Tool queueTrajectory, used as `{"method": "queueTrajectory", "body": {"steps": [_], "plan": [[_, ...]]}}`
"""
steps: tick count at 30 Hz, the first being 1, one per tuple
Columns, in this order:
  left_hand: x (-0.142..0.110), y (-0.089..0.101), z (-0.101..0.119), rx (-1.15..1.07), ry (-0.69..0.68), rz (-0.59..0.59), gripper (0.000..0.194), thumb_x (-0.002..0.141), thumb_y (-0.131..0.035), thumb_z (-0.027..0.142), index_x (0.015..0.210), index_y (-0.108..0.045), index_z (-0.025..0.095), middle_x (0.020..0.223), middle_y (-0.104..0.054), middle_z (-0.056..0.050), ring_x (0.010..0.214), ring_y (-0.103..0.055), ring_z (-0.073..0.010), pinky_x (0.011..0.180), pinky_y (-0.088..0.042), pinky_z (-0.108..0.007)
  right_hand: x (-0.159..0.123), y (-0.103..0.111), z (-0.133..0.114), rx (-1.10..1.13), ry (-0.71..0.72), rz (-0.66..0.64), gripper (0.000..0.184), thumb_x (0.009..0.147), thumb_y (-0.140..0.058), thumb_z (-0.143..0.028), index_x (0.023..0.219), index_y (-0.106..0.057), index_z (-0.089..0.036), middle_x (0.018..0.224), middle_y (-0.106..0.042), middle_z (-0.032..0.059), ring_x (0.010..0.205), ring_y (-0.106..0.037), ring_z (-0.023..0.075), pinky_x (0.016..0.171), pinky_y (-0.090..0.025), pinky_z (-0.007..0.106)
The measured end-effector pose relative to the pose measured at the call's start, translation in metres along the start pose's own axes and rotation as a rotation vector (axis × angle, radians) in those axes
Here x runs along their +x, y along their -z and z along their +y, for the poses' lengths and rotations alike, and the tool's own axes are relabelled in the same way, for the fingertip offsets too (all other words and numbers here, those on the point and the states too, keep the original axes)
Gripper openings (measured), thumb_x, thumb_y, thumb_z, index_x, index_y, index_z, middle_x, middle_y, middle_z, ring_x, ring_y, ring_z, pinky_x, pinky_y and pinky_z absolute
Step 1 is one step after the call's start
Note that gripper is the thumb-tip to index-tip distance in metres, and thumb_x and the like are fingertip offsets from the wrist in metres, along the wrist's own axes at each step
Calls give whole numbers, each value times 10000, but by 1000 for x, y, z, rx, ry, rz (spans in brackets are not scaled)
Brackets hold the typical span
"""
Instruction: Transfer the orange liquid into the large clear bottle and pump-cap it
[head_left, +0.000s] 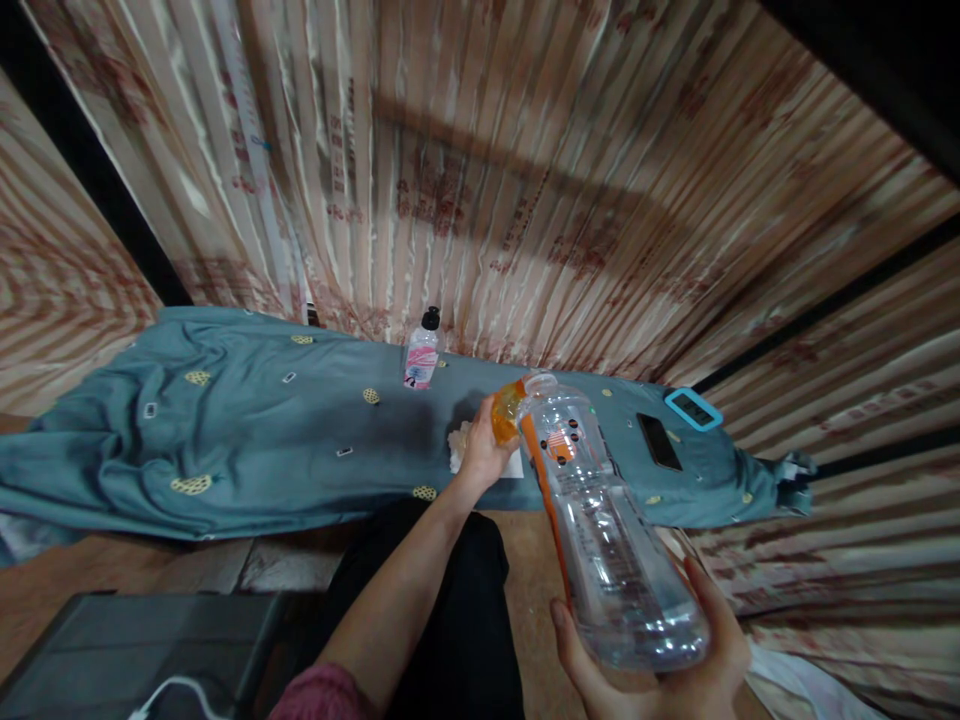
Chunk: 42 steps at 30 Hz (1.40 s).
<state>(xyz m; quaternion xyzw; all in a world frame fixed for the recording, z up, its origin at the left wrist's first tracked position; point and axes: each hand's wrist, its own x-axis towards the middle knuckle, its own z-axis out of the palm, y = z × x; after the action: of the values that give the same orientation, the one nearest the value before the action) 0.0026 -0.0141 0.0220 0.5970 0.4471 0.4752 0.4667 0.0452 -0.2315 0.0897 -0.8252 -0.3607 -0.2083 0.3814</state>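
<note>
My right hand [660, 655] cups the base of a large clear plastic bottle [607, 530] with an orange label, tilted so its neck points away from me. My left hand [484, 450] is closed around the orange cap [508, 410] at the bottle's mouth. Just beyond my left hand a crumpled white tissue [459, 447] lies on the teal patterned cloth [247, 430] that covers the surface in front of me.
A small bottle with a pink label and black cap [421, 352] stands upright at the back of the cloth. A dark phone [658, 440] and a blue-framed device [693, 408] lie at the right. Striped curtains [480, 170] hang behind. A dark box [127, 650] sits lower left.
</note>
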Motion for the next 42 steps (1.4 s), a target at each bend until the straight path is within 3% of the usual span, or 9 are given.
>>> {"method": "queueTrajectory", "body": {"steps": [8, 14, 25, 30, 33, 42], "plan": [[1, -1, -2, -22, -23, -15, 609, 687, -677, 98, 1254, -498, 229, 1054, -699, -30, 1004, -659, -218, 934, -503, -386, 3, 0, 0, 32, 40, -3, 1149, 557, -674, -797, 1397, -432, -52, 1170, -642, 242, 906, -697, 394, 688, -592, 494], [1, -1, -3, -4, -19, -8, 601, 688, -687, 116, 1246, -487, 210, 1094, -687, -40, 1016, -652, -213, 951, -493, -385, 3, -1, 2, 70, 40, -2, 1173, 534, -706, -782, 1402, -426, -44, 1178, -637, 241, 941, -696, 364, 746, -598, 456], [1, -1, -2, -8, -21, 0, 607, 680, -688, 94, 1241, -501, 229, 1067, -688, -31, 1025, -650, -229, 948, -493, -411, 2, 1, -1, 16, 13, 0, 1143, 536, -687, -796, 1410, -438, -104, 1115, -667, 206, 838, -699, 393, 600, -573, 492], [2, -2, -5, -46, -42, -5, 611, 678, -680, 85, 1243, -499, 228, 1078, -684, -31, 1031, -647, -222, 942, -498, -391, 2, 1, -2, 41, -16, -7, 1183, 507, -694, -809, 1412, -431, -94, 1182, -644, 222, 950, -690, 394, 720, -593, 486], [3, -3, -7, -36, -41, 0, 615, 678, -687, 94, 1247, -497, 228, 1095, -682, -31, 1027, -648, -217, 941, -498, -382, 2, 1, -4, 40, -16, -6, 1157, 532, -688, -802, 1420, -423, -111, 1180, -651, 211, 934, -696, 384, 681, -596, 470], [2, -2, -6, -20, -23, 6, 630, 667, -702, 102, 1252, -513, 242, 1032, -695, -21, 1017, -651, -232, 956, -491, -418, 2, 3, -7, 62, -45, -35, 1188, 516, -679, -824, 1423, -416, -103, 1220, -620, 244, 957, -667, 466, 682, -565, 571]]}}
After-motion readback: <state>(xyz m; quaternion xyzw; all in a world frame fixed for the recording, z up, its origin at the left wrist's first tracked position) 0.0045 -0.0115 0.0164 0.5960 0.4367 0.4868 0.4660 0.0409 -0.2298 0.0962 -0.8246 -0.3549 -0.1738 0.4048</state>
